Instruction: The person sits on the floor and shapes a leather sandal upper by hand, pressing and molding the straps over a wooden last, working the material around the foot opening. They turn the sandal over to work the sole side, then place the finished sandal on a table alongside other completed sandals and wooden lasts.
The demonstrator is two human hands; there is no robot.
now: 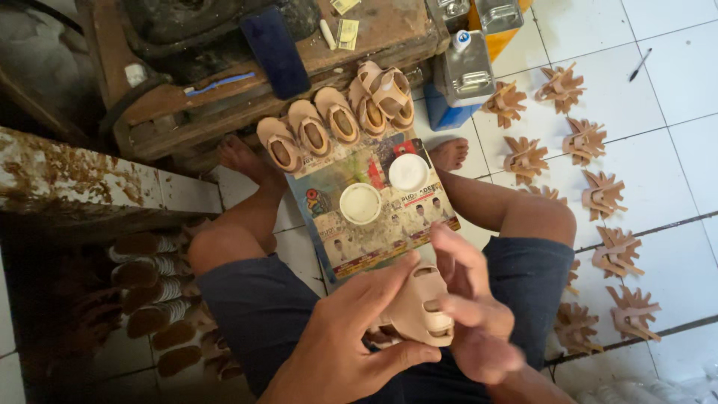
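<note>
My left hand [340,344] grips a small tan sandal [419,310] over my lap, thumb underneath and fingers across its top. My right hand [471,307] touches the sandal's strap side, fingers spread and slightly blurred. In front of my knees lies a printed board [351,247] carrying two small round white containers [360,203], one with its lid on [408,172]. Beyond the board, a row of finished tan sandals [310,127] leans against a wooden workbench.
Several fanned stacks of tan cut strap pieces [602,194] lie on the white tiled floor at right. Metal cans [464,71] and a blue box stand by the wooden bench [224,105]. Dark soles [149,292] are stacked at left under a rusty ledge.
</note>
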